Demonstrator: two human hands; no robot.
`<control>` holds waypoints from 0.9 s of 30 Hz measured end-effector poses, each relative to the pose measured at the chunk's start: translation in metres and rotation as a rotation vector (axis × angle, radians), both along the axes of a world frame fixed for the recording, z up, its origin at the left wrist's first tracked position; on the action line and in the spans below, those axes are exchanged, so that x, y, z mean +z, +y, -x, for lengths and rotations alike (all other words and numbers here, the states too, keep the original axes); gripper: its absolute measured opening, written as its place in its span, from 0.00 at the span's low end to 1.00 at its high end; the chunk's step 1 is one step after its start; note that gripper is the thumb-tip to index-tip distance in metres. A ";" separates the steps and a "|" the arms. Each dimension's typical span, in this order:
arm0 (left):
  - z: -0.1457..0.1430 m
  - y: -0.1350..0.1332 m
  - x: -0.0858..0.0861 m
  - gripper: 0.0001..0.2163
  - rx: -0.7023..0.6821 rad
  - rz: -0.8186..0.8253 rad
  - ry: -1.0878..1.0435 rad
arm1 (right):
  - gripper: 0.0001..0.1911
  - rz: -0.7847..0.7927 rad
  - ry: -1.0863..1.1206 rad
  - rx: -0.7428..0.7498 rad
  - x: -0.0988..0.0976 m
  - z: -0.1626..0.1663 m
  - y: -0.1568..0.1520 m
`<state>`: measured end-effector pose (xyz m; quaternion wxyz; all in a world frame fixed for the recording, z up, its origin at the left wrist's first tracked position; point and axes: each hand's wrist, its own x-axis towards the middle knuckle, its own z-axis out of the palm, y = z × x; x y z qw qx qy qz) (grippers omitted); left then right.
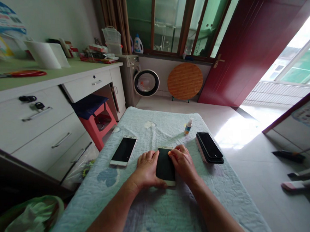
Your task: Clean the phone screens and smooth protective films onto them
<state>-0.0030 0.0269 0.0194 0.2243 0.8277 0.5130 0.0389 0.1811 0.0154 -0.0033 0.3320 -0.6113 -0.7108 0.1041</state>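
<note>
A white-framed smartphone [165, 166] with a dark screen lies face up on the cloth-covered table. My left hand [147, 169] grips it along its left side, the thumb at the lower edge. Closed fingers of my right hand [183, 160] press a small orange piece [169, 153] against the upper right of the screen; most of that piece is hidden. To the left lies a second white smartphone [123, 150], face up. On the right is a stack of dark phones [210, 148]. Beyond my right hand stands a small spray bottle [188, 126].
A pale blue quilted cloth [161, 207] covers the table. White drawers [49, 120] and a pink stool [98, 121] stand to the left. A lined bin [32, 223] is at the lower left. Farther back are a washing machine [130, 66] and a round wooden tabletop [185, 80].
</note>
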 end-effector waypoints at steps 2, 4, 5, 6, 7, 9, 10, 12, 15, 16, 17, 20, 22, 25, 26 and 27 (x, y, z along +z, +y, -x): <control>0.000 0.000 -0.001 0.58 -0.002 -0.010 -0.001 | 0.11 0.014 -0.008 -0.016 0.000 -0.001 0.001; 0.000 0.001 -0.002 0.57 -0.006 -0.013 -0.006 | 0.11 0.041 -0.012 -0.003 0.000 -0.001 0.000; 0.000 0.000 -0.002 0.57 -0.006 -0.010 -0.010 | 0.11 0.053 -0.014 0.007 0.001 0.000 0.000; 0.000 0.000 -0.002 0.57 -0.006 -0.007 -0.014 | 0.11 0.065 -0.018 0.022 0.002 0.000 -0.001; 0.000 0.000 -0.001 0.57 -0.003 -0.004 -0.018 | 0.11 0.074 -0.023 0.041 0.002 0.001 -0.002; 0.000 0.000 0.000 0.57 0.005 0.004 -0.022 | 0.11 0.081 -0.039 0.085 0.005 0.003 -0.004; 0.000 0.000 0.001 0.57 0.010 0.008 -0.024 | 0.12 0.078 -0.051 0.109 0.006 0.004 -0.005; 0.000 0.000 0.001 0.57 0.011 0.014 -0.026 | 0.12 0.065 -0.077 0.166 0.009 0.007 -0.007; 0.000 0.000 0.001 0.58 0.007 0.022 -0.024 | 0.11 0.071 -0.096 0.250 0.014 0.013 -0.011; 0.000 0.000 0.000 0.57 0.006 0.023 -0.024 | 0.11 0.087 -0.094 0.278 0.015 0.015 -0.013; 0.000 0.000 -0.001 0.57 0.006 0.022 -0.025 | 0.11 0.104 -0.089 0.303 0.016 0.017 -0.014; 0.001 0.000 -0.002 0.56 0.004 0.021 -0.032 | 0.10 0.132 -0.079 0.349 0.017 0.020 -0.016; 0.001 0.000 -0.003 0.56 0.003 0.018 -0.039 | 0.10 0.113 -0.088 0.322 0.016 0.020 -0.015; 0.001 0.000 -0.001 0.56 0.002 0.012 -0.035 | 0.10 0.069 -0.105 0.222 0.014 0.015 -0.009; 0.001 0.000 0.000 0.57 0.002 0.012 -0.029 | 0.11 0.062 -0.100 0.184 0.012 0.012 -0.007; 0.001 0.000 0.000 0.57 0.001 0.014 -0.024 | 0.11 0.061 -0.091 0.149 0.011 0.009 -0.004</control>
